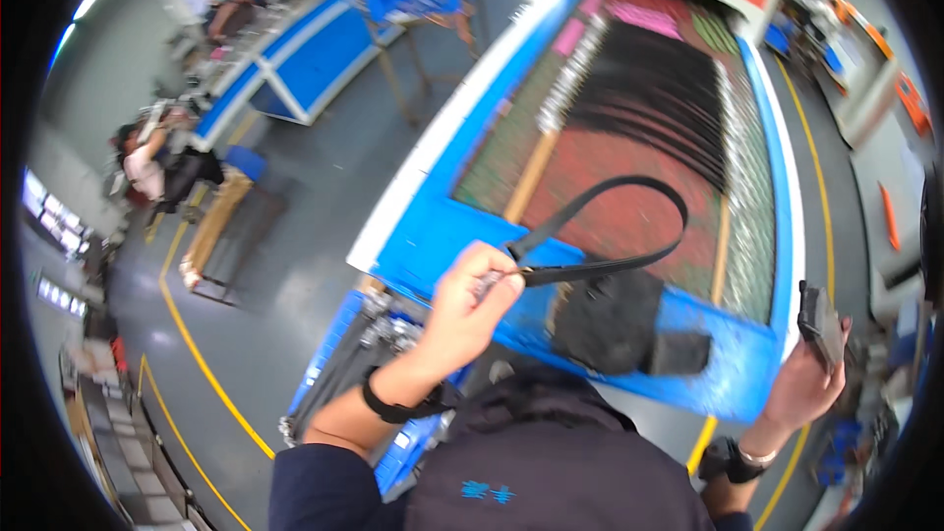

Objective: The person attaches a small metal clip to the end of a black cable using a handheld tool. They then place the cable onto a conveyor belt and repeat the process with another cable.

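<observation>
Pinched between thumb and fingers of the left hand (pixel 470 300), the end of a black strap (pixel 612 226), looped out in a wide arc above the blue table (pixel 433 226) and back to the same hand. Raised at the table's right edge, the right hand (pixel 804 379), fingers curled round a small dark flat piece (pixel 822 324), kind too blurred to tell. Lying on the near edge of the table just beyond the left hand, a heap of black fabric (pixel 605 320) with a dark rectangular piece (pixel 680 352) beside it. Farther up the table, a reddish mat (pixel 619 206) flanked by rows of pale metal parts (pixel 568 79) and stacked black strips (pixel 649 88), much smeared by motion. To the left, grey floor (pixel 295 236) with yellow lines, a wooden bench (pixel 211 226), and other people seated at a far blue bench (pixel 285 59). Judged from the loop holding its own curve in the air: light webbing, limp yet springy, thin and flat, unlikely to slip from a firm pinch, in no way fragile. Best taken where both ends meet, as now, or flat across the width; grasped mid-loop, likely to twist and dangle
</observation>
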{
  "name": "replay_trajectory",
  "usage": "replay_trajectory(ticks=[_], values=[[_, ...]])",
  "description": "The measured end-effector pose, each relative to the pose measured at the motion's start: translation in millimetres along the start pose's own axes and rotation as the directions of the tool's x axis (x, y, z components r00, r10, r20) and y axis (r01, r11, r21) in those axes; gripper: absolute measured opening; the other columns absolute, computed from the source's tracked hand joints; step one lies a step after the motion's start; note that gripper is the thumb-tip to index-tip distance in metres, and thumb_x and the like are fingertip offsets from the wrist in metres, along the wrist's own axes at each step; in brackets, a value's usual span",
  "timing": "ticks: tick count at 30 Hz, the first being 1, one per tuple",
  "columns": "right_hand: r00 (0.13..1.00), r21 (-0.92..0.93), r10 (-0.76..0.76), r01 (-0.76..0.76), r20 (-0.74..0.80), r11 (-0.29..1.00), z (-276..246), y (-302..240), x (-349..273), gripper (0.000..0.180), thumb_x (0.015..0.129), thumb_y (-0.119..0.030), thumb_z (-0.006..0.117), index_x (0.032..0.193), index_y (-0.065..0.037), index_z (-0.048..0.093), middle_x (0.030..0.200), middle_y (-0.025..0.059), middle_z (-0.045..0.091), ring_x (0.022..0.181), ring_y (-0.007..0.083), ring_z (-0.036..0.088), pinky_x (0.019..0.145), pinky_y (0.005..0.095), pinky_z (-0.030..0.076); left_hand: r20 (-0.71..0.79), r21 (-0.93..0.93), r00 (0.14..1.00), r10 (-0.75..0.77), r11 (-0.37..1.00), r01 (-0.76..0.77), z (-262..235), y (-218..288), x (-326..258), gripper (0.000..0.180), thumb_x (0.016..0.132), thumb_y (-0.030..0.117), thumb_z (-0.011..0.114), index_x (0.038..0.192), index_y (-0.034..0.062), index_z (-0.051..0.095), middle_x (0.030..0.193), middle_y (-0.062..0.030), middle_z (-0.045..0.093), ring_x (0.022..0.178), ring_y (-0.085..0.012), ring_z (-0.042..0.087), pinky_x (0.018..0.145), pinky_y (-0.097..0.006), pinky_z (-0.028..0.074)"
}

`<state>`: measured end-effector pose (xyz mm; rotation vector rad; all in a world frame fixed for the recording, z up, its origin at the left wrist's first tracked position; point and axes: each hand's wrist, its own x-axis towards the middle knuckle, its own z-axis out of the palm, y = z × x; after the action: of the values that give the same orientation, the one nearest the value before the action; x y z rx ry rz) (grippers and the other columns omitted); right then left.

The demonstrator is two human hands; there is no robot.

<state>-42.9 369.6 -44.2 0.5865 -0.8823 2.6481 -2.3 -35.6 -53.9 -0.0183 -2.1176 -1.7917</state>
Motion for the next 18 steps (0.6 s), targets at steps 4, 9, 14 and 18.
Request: replay_trajectory(ticks=[4,9,14,18], values=[[0.956,-0.344,0.146,-0.23,-0.254,0.91,-34.6,69.6,-5.9,0.06,0.083,-0.013,0.051,0.138,-0.006,0.029,0.131,0.015,0.041,0.117,0.0267,0.048,0.092,0.0354,0.046,0.113,-0.454,0.923,-0.367,0.807,0.377,-24.2,-27.5,1.5,0.009,0.086,0.015,0.06,0.087,0.008,0.053,0.074,0.0017,0.052,0.068,-0.0075,0.049,0.063,-0.022,0.039],[0.817,-0.407,0.47,-0.575,-0.334,0.71,-36.7,150.2,-41.0,0.061,0.081,-0.003,0.054,0.136,-0.01,0.032,0.128,0.0094,0.04,0.108,0.0208,0.05,0.079,0.036,0.053,0.257,-0.664,0.901,-0.35,0.613,0.427,-22.0,-18.4,1.1,0.009,0.086,0.013,0.06,0.085,0.0085,0.052,0.074,0.0003,0.055,0.069,-0.01,0.052,0.067,-0.024,0.042],[0.925,-0.86,0.357,-0.282,-0.128,0.424,-82.5,181.3,-50.9,0.057,0.081,-0.003,0.058,0.133,-0.001,0.033,0.122,0.0137,0.045,0.11,0.0179,0.047,0.09,0.0284,0.042,0.061,-0.522,0.946,-0.32,0.797,0.303,-9.3,7.3,-0.2,0.01,0.082,0.008,0.061,0.083,0.0073,0.051,0.074,-0.0016,0.055,0.068,-0.0103,0.052,0.064,-0.026,0.042],[0.913,-0.978,0.38,-0.194,-0.151,0.077,-86.2,163.5,-49.6,0.058,0.081,-0.013,0.061,0.13,0.005,0.035,0.123,0.0215,0.045,0.114,0.0314,0.045,0.098,0.0366,0.035,0.012,-0.463,0.971,-0.24,0.859,0.218,3.5,15.8,1.3,0.011,0.079,0.004,0.062,0.079,0.0076,0.051,0.075,0.0012,0.05,0.069,-0.0066,0.047,0.063,-0.022,0.038]])
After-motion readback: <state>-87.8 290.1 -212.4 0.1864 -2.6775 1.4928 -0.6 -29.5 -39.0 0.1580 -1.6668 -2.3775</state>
